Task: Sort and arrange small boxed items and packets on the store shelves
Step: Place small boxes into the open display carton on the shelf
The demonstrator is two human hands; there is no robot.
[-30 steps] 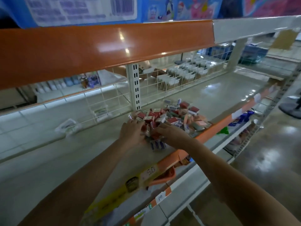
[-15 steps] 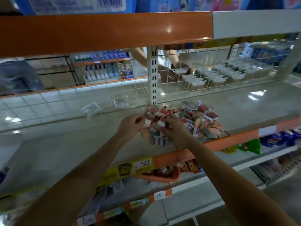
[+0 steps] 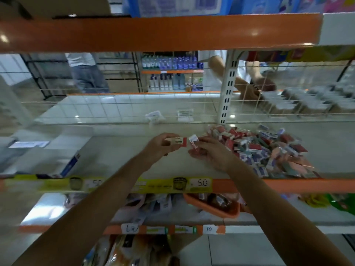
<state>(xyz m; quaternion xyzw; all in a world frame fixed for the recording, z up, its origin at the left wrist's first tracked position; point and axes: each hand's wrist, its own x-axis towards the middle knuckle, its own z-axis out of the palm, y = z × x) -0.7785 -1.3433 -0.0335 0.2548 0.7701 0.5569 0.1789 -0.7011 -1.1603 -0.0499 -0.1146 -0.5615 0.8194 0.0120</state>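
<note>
1. A small cream cardboard box with a red end (image 3: pixel 175 141) is gripped in the left hand (image 3: pixel 161 145), lifted for sorting.
2. A small clear-wrapped packet (image 3: pixel 193 140) is pinched by the right hand (image 3: pixel 211 153).
3. The loose heap of small coloured boxes (image 3: pixel 269 150) is left toward the pale metal shelf (image 3: pixel 119 150)'s front right edge.

box pile (image 3: pixel 269 150) blurred, price labels (image 3: pixel 199 182) barely legible

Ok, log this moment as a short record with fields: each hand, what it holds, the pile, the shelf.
left hand: grips a small white box with a red end
right hand: pinches a small red and white box
boxes held: close together, above the shelf
pile: heap of small boxes, red, blue and green, right of the hands
shelf: pale board with an orange front edge
price strip: yellow label reading 50
shelf below: orange tray with packets
</note>
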